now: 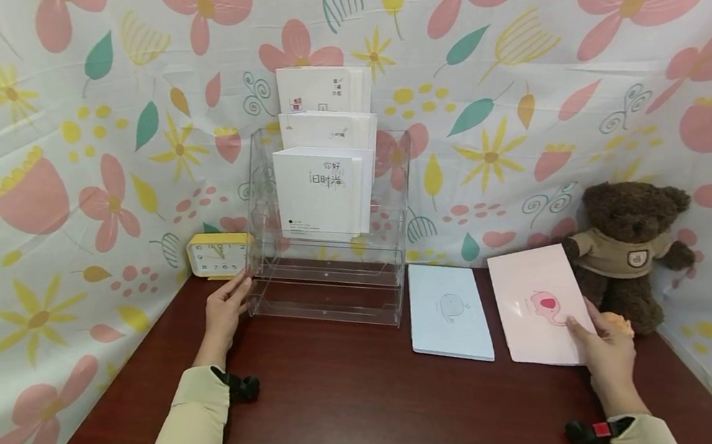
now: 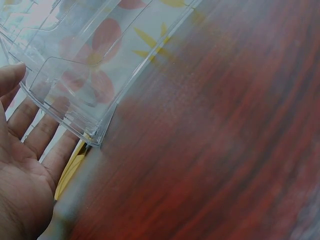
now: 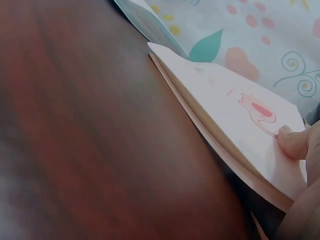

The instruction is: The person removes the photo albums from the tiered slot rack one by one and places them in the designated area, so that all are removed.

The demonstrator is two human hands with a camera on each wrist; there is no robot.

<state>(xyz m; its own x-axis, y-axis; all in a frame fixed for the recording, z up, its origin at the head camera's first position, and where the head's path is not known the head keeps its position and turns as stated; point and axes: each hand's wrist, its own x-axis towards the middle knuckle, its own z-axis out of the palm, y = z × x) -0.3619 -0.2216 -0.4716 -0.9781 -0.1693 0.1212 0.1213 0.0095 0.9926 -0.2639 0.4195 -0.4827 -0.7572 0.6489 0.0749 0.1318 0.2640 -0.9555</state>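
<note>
My left hand [image 1: 225,312] is at the left side of a clear plastic rack [image 1: 333,315]. In the left wrist view, its thumb meets the rack's edge and its other fingers lie along the side panel. White booklets [image 1: 320,193] stand in the rack's tiers. At the right, my right hand [image 1: 611,358] pinches the right edge of a pink notebook [image 1: 528,280] with a red elephant on its cover. The thumb [image 3: 291,142] lies on that cover; the fingers beneath are hidden. In the right wrist view, the notebook bends slightly, its near side raised off the table. A pale blue notebook [image 1: 451,338] lies beside it.
A yellow clock [image 1: 219,254] stands left of the rack, close to my left hand. A brown teddy bear [image 1: 626,251] sits behind the pink notebook, with a small orange object [image 1: 617,323] by my right hand. Flower-patterned cloth [image 1: 480,42] borders the dark wooden table [image 1: 362,402].
</note>
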